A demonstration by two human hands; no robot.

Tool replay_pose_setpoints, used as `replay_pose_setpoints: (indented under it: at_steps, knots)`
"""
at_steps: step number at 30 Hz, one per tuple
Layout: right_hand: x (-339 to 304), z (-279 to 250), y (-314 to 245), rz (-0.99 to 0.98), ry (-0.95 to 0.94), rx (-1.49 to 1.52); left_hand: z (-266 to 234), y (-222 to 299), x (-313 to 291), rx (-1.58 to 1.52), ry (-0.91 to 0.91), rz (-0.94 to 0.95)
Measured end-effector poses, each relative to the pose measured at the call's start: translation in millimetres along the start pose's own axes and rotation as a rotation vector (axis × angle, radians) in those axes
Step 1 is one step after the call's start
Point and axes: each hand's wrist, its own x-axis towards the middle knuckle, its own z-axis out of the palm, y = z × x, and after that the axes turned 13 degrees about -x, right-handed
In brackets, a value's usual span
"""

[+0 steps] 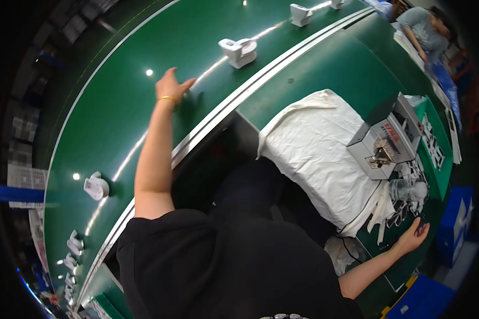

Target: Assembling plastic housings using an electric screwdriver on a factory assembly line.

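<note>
My left hand point(173, 86) reaches over the green conveyor belt point(127, 101), its fingers apart and nothing in them. Ahead of it on the belt stands a white plastic housing point(239, 52) with a rounded, hollow part. Behind it, further left, lies a similar white housing point(97, 186). My right hand point(411, 237) is out at the right side with its fingers loosely spread, and I see nothing held. It is nearest to a heap of small pale strip-like parts point(402, 212) and a clear plastic jar point(407, 190).
A white cloth point(314, 154) covers the bench before me. A grey metal box-like device point(375, 151) stands at its right edge, beside a green tray point(446, 178) of parts. Blue bins point(455, 228) stand at the right. A co-worker point(426, 32) sits at the far right.
</note>
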Motion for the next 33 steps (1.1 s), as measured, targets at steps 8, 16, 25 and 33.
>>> replay_pose_setpoints:
  at_steps: [8, 16, 25, 33]
  knots:
    - [-79, -3, -135, -0.273, -0.230, 0.504, -206, -231, -93, 0.735, -0.085, -0.786]
    - [-123, 2, -198, -0.459, -0.468, 0.577, -251, -340, -83, -0.156, -0.144, -0.615]
    - [-174, -32, -222, -0.791, -0.546, 0.639, 4, 204, -168, -1.290, -1.030, 0.001]
    - [-156, -54, -167, -0.097, -0.686, 0.828, 66, 279, -291, -1.185, -1.386, 0.345]
